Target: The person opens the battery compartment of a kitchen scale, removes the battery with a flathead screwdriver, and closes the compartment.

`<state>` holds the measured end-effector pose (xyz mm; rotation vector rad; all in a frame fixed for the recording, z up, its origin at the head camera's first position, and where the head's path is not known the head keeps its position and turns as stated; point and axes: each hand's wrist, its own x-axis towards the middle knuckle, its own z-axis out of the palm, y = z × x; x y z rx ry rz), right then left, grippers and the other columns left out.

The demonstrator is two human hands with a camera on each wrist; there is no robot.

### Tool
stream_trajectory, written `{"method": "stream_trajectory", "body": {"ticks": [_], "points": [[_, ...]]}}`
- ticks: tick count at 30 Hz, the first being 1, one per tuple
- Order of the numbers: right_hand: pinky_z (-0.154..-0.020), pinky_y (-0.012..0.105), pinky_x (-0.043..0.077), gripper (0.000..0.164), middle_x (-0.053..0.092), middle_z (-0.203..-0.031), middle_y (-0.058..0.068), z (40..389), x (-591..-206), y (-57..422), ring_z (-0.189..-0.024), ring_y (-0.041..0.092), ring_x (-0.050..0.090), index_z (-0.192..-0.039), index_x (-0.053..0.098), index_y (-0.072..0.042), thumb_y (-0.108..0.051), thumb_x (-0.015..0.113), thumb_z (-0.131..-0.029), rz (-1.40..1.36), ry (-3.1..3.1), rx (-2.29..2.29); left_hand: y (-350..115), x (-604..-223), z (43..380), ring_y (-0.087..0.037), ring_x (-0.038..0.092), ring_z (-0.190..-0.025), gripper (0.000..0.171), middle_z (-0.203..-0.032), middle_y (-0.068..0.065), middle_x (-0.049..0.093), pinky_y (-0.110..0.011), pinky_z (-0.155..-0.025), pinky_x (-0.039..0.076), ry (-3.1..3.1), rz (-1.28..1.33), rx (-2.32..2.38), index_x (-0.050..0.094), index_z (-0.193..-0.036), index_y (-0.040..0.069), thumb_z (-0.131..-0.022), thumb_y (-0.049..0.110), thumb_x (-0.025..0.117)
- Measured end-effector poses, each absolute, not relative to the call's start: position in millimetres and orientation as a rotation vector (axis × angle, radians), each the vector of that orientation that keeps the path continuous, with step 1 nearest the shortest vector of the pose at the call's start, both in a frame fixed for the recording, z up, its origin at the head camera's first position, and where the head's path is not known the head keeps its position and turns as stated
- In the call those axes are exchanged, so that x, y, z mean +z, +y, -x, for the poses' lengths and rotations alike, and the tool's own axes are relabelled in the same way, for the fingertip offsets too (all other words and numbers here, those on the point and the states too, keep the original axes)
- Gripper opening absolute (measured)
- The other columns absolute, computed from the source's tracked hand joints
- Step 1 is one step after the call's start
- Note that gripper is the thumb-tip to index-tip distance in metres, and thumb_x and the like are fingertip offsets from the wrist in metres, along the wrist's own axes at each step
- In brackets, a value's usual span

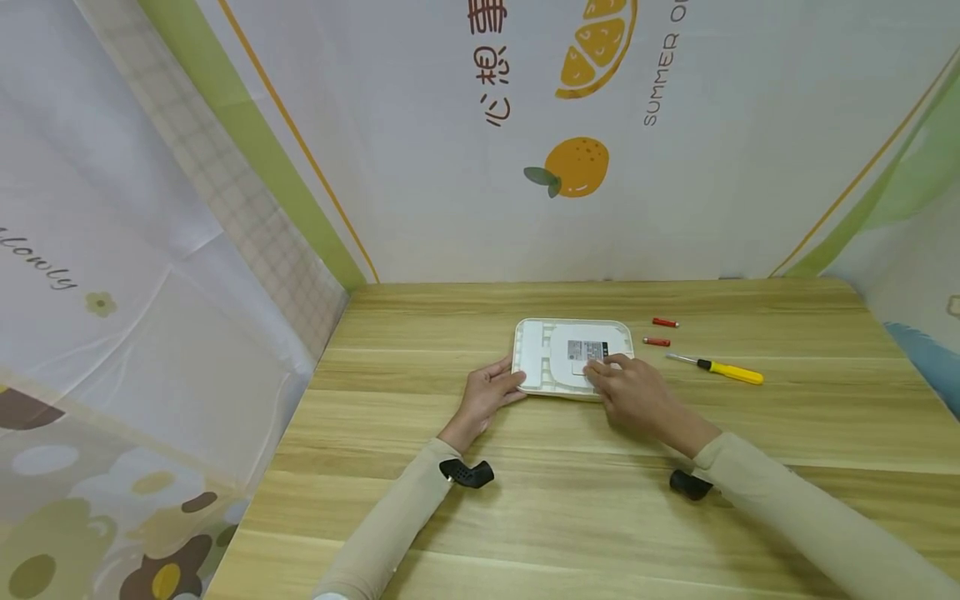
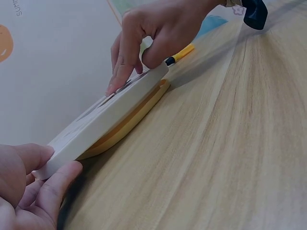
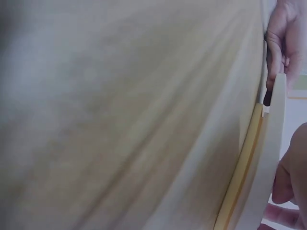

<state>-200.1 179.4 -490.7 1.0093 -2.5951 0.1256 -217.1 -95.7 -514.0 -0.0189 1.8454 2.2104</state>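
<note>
A flat white plastic device (image 1: 532,354) with rounded corners lies underside up, a printed label (image 1: 587,350) on it and a yellow layer (image 2: 129,127) beneath. My left hand (image 1: 489,393) grips its left front corner, thumb on top and fingers below. In the left wrist view that end is tilted up off the table. My right hand (image 1: 637,392) reaches over the near right part, its fingertips pressing on a small white cover (image 1: 578,367) beside the label. Its extended fingers point down at the surface in the left wrist view.
Two small red batteries (image 1: 665,322) (image 1: 656,342) lie to the right of the device. Near them is a screwdriver (image 1: 731,372) with a yellow handle. The wooden table (image 1: 420,333) ends at a printed white cloth (image 1: 450,208) behind.
</note>
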Motion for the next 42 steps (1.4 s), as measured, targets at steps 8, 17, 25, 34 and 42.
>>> {"method": "stream_trajectory", "body": {"ticks": [8, 17, 25, 34, 42], "points": [[-0.081, 0.051, 0.064, 0.036, 0.072, -0.125, 0.013, 198.5, -494.0, 178.7, -0.109, 0.037, 0.066, -0.125, 0.071, 0.0, -0.013, 0.066, -0.092, -1.057, -2.524, -0.062, -94.9, -514.7, 217.2, -0.02, 0.071, -0.098, 0.054, -0.139, -0.032, 0.055, -0.037, -0.095, 0.062, 1.848, 0.043, 2.215, 0.045, -0.15, -0.004, -0.1, 0.0, 0.064], [-0.074, 0.047, 0.063, 0.035, 0.074, -0.118, 0.016, 201.9, -480.9, 189.1, -0.102, 0.036, 0.069, -0.127, 0.072, -0.002, -0.004, 0.057, -0.095, -0.857, -2.714, 0.449, -93.8, -516.5, 216.5, -0.019, 0.071, -0.1, 0.054, -0.137, -0.033, 0.056, -0.037, -0.095, 0.062, 1.85, 0.042, 2.219, 0.045, -0.15, -0.003, -0.1, 0.001, 0.065], [-0.052, 0.035, 0.051, 0.035, 0.073, -0.111, 0.025, 215.4, -461.6, 218.1, -0.071, 0.031, 0.065, -0.125, 0.071, 0.004, -0.017, 0.059, -0.099, -0.382, -2.937, 0.791, -93.6, -514.2, 215.1, -0.015, 0.071, -0.09, 0.054, -0.132, -0.032, 0.06, -0.036, -0.092, 0.063, 1.847, 0.054, 2.239, 0.047, -0.149, -0.004, -0.098, -0.001, 0.065], [-0.074, 0.037, 0.066, 0.061, 0.059, -0.134, 0.031, 229.7, -464.8, 231.1, -0.084, 0.029, 0.073, -0.137, 0.059, 0.009, -0.042, 0.062, -0.102, -0.012, -3.17, 1.339, -93.5, -515.3, 216.6, -0.013, 0.07, -0.082, 0.055, -0.131, -0.033, 0.059, -0.036, -0.09, 0.064, 1.846, 0.052, 2.241, 0.046, -0.149, -0.006, -0.098, -0.003, 0.065], [-0.061, 0.029, 0.066, 0.068, 0.068, -0.09, 0.012, 229.1, -472.3, 225.4, -0.063, 0.013, 0.067, -0.136, 0.057, 0.011, -0.044, 0.07, -0.097, 0.086, -3.159, 1.535, -94.0, -513.4, 218.1, -0.013, 0.068, -0.078, 0.055, -0.124, -0.03, 0.062, -0.036, -0.088, 0.065, 1.846, 0.059, 2.239, 0.046, -0.148, -0.007, -0.096, -0.005, 0.066]]}}
